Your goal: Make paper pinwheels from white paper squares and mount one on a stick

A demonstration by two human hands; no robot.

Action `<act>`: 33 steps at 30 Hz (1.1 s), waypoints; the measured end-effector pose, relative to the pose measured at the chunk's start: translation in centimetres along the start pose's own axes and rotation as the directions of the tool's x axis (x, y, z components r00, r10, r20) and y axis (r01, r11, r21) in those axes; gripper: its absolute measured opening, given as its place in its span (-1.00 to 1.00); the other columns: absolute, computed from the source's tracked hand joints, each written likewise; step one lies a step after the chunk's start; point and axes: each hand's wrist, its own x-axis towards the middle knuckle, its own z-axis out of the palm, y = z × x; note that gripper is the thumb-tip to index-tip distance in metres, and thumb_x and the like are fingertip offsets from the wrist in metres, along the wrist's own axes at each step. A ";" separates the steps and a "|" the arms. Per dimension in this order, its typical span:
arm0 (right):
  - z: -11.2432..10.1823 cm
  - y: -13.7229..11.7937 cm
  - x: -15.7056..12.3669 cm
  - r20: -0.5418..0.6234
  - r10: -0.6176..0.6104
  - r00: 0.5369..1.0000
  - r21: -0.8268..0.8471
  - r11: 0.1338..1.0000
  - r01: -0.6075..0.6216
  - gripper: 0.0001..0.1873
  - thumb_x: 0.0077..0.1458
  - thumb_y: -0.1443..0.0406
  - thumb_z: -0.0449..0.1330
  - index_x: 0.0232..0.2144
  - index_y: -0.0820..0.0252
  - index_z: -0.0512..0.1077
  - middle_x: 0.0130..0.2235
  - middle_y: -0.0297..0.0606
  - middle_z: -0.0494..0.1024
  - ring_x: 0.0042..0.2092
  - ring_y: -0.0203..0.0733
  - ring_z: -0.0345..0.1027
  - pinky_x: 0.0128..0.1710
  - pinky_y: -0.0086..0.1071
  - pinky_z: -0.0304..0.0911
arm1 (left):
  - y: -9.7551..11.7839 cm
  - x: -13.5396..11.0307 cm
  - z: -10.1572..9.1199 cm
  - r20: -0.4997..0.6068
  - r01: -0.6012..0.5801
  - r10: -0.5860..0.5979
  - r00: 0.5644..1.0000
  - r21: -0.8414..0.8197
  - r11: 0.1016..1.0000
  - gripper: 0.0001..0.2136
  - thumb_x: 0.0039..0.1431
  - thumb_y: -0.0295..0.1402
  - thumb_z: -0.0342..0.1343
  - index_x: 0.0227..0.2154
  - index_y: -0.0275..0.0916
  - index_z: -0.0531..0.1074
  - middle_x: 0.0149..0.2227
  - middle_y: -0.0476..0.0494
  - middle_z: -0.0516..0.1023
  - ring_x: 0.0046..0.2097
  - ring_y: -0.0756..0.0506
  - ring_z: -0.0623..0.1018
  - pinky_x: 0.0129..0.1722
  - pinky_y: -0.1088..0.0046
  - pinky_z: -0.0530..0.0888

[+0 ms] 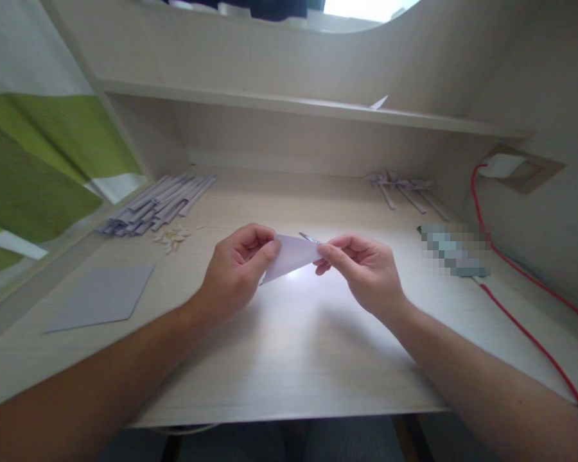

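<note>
Over the middle of the light wooden desk [289, 359], both my hands pinch a small folded piece of pale lilac paper [291, 255]. My left hand [238, 269] grips its left end between thumb and curled fingers. My right hand [361, 269] pinches the right end with thumb and forefinger. The paper is folded into a triangle-like shape and is held a little above the desk. A thin shiny metal tip [307, 237] shows just behind the paper.
A flat lilac paper sheet [103, 296] lies at the left. A pile of rolled paper sticks [157, 204] and small scraps [173, 237] sit at the back left. Paper pinwheels [404, 189] lie back right. A red cable [525, 321] runs along the right.
</note>
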 end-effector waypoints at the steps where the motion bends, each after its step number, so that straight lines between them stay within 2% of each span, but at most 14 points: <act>1: -0.1 0.1 0.0 0.006 0.000 1.000 -0.016 1.000 0.000 -0.77 0.14 0.17 0.43 -0.37 0.22 0.57 -0.47 -0.25 0.65 -0.43 -0.21 0.55 -0.36 -0.33 0.46 | 0.0 -0.1 0.0 0.008 -0.010 0.010 1.000 0.012 1.000 -0.89 0.24 -0.30 0.25 -0.32 -0.22 0.52 -0.38 0.00 0.53 -0.35 0.00 0.50 -0.36 0.52 0.40; 5: -0.4 0.2 -0.1 0.072 -0.041 0.997 -0.223 0.973 0.056 -0.77 0.17 0.16 0.40 -0.36 0.20 0.57 -0.41 -0.26 0.64 -0.38 -0.22 0.50 -0.36 -0.34 0.36 | 0.0 -0.5 0.0 0.058 -0.095 0.089 0.994 0.103 0.990 -0.94 0.27 -0.34 0.23 -0.29 -0.21 0.52 -0.34 0.00 0.55 -0.31 0.00 0.52 -0.34 0.52 0.40; 7: -0.5 0.2 -0.3 0.140 -0.073 0.988 -0.355 0.927 0.119 -0.80 0.20 0.17 0.37 -0.34 0.20 0.59 -0.37 -0.26 0.64 -0.36 -0.23 0.46 -0.35 -0.35 0.30 | 0.1 -0.8 0.1 0.119 -0.154 0.134 0.984 0.178 0.972 -0.96 0.28 -0.37 0.21 -0.28 -0.20 0.53 -0.32 -0.01 0.56 -0.29 0.00 0.52 -0.34 0.53 0.40; 9: -0.5 0.1 -0.4 0.209 -0.089 0.974 -0.414 0.894 0.171 -0.83 0.24 0.21 0.33 -0.32 0.20 0.60 -0.36 -0.27 0.62 -0.36 -0.25 0.42 -0.37 -0.36 0.26 | 0.2 -1.0 0.2 0.182 -0.200 0.159 0.970 0.238 0.950 -0.96 0.29 -0.39 0.19 -0.27 -0.20 0.53 -0.31 -0.02 0.57 -0.28 -0.01 0.53 -0.36 0.54 0.40; 12: -0.4 0.2 -0.5 0.238 -0.102 0.966 -0.410 0.891 0.195 -0.83 0.27 0.24 0.29 -0.33 0.21 0.59 -0.41 -0.30 0.58 -0.40 -0.28 0.36 -0.40 -0.37 0.22 | 0.4 -1.0 0.2 0.208 -0.183 0.131 0.969 0.256 0.949 -0.94 0.28 -0.37 0.19 -0.27 -0.21 0.54 -0.31 -0.04 0.59 -0.27 -0.02 0.54 -0.38 0.53 0.41; 16: -0.4 0.4 -0.5 0.151 -0.134 0.979 -0.389 0.903 0.184 -0.84 0.26 0.21 0.32 -0.32 0.18 0.60 -0.37 -0.29 0.60 -0.36 -0.24 0.40 -0.36 -0.35 0.24 | 0.2 -0.8 0.1 0.262 -0.049 -0.002 0.965 0.187 0.981 -0.86 0.29 -0.27 0.22 -0.26 -0.23 0.59 -0.29 -0.08 0.63 -0.26 -0.06 0.57 -0.29 0.47 0.45; 18: -0.4 0.5 -0.5 0.113 -0.136 0.984 -0.374 0.912 0.169 -0.83 0.25 0.19 0.33 -0.31 0.16 0.61 -0.35 -0.28 0.62 -0.34 -0.21 0.42 -0.34 -0.33 0.26 | 0.1 -0.8 0.0 0.289 -0.016 -0.030 0.957 0.158 0.987 -0.83 0.31 -0.26 0.20 -0.29 -0.24 0.60 -0.31 -0.10 0.64 -0.26 -0.08 0.58 -0.26 0.43 0.45; 21: -0.5 0.5 -0.6 0.087 -0.128 0.988 -0.365 0.919 0.151 -0.82 0.25 0.16 0.34 -0.32 0.14 0.61 -0.34 -0.27 0.63 -0.33 -0.18 0.44 -0.33 -0.31 0.27 | 0.1 -0.9 0.1 0.282 -0.042 -0.004 0.960 0.158 0.987 -0.83 0.31 -0.27 0.20 -0.32 -0.25 0.60 -0.37 -0.09 0.61 -0.32 -0.06 0.56 -0.30 0.43 0.44; 24: -0.5 0.3 -0.5 0.095 -0.108 0.990 -0.377 0.916 0.136 -0.81 0.24 0.16 0.34 -0.33 0.15 0.61 -0.34 -0.26 0.63 -0.33 -0.17 0.45 -0.33 -0.30 0.28 | 0.3 -0.9 0.2 0.267 -0.105 0.042 0.963 0.228 0.968 -0.85 0.29 -0.30 0.20 -0.31 -0.24 0.60 -0.37 -0.08 0.62 -0.35 -0.05 0.55 -0.37 0.47 0.43; 30: -0.6 0.1 -0.4 0.226 -0.025 0.974 -0.389 0.914 0.113 -0.82 0.29 0.23 0.25 -0.25 0.21 0.60 -0.37 -0.26 0.62 -0.36 -0.21 0.46 -0.36 -0.32 0.28 | 0.4 -0.9 0.2 0.289 -0.177 0.091 0.953 0.289 0.941 -0.87 0.30 -0.34 0.17 -0.29 -0.24 0.60 -0.36 -0.07 0.63 -0.35 -0.02 0.55 -0.41 0.51 0.43; 33: -0.5 0.1 -0.4 0.236 0.008 0.972 -0.346 0.935 0.077 -0.83 0.30 0.24 0.23 -0.27 0.21 0.57 -0.43 -0.29 0.59 -0.40 -0.23 0.46 -0.38 -0.33 0.28 | 0.3 -1.0 0.2 0.274 -0.168 0.086 0.958 0.289 0.942 -0.88 0.30 -0.34 0.18 -0.27 -0.24 0.59 -0.34 -0.08 0.62 -0.34 -0.03 0.55 -0.39 0.49 0.44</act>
